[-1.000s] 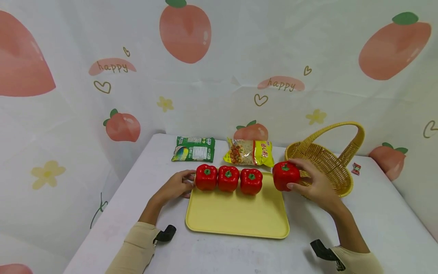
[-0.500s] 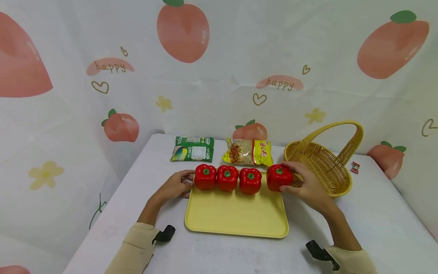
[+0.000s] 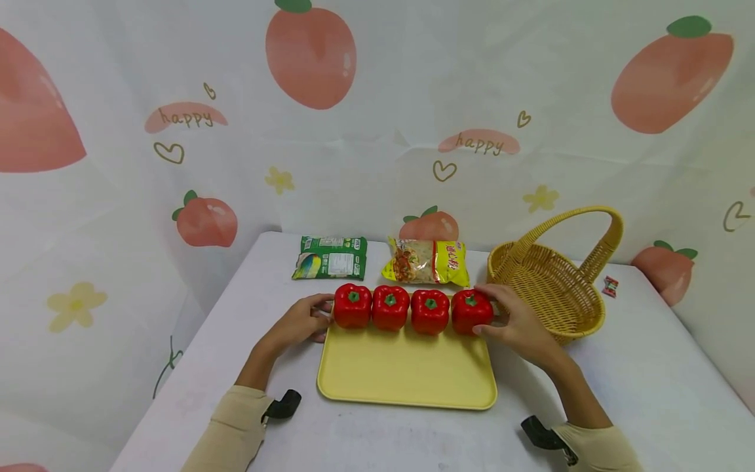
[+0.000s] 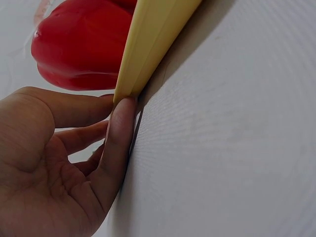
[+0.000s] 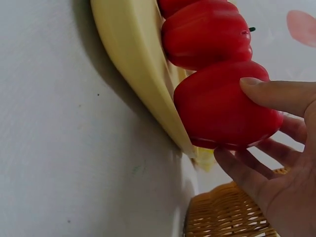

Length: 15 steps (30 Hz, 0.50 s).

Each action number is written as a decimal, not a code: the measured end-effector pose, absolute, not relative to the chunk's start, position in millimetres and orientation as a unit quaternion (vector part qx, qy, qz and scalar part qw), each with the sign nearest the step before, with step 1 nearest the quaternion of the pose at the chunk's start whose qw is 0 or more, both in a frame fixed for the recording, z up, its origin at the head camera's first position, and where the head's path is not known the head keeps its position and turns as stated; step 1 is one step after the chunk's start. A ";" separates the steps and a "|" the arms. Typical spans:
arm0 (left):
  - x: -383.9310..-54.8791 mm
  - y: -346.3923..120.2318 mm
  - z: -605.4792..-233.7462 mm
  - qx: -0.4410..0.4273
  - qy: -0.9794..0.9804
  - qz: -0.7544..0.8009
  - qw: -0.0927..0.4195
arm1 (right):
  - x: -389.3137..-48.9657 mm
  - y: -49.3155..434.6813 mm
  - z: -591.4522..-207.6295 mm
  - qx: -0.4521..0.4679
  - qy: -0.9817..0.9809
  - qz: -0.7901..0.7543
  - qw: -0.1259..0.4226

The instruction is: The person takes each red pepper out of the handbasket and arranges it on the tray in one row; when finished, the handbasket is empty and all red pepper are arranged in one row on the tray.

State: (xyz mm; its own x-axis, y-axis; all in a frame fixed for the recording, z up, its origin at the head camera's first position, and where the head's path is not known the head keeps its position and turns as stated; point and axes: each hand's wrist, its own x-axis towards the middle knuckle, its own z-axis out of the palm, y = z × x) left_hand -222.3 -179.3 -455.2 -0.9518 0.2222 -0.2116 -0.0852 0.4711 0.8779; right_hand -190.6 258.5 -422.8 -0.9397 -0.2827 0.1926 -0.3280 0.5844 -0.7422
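A yellow tray (image 3: 407, 373) bears a row of red bell peppers along its far edge. My left hand (image 3: 302, 319) pinches the tray's left rim between thumb and finger, close by the leftmost bell pepper (image 4: 84, 44). At the right end of the row, my right hand (image 3: 520, 326) holds the rightmost bell pepper (image 5: 224, 106) with its thumb on one side and fingers round the other. That pepper sits at the tray's far right corner, close to its neighbour (image 3: 430, 313). Their green stems face up.
Behind the tray lie a green packet (image 3: 331, 257) and a yellow packet of dry food (image 3: 426, 261). A yellow wicker basket (image 3: 551, 288) with a tall handle stands just right of the right hand. Farther right lies a small red wrapped item (image 3: 610, 286).
My right hand has brought the bell pepper leftward and down from beside the basket to the right end of the row. The left hand has stayed at the tray's rim.
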 end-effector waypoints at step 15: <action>-222.3 -179.9 -455.9 0.037 0.843 0.515 0.150 | -190.7 258.5 -424.8 0.169 -0.882 0.439 0.006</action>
State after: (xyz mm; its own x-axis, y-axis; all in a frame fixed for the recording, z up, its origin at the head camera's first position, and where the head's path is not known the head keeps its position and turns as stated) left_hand -222.3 -179.9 -455.9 -0.9523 0.2164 -0.2153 -0.0924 0.4676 0.8791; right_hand -190.7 258.5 -424.8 -0.9429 -0.2924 0.1596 -0.3035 0.5567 -0.7733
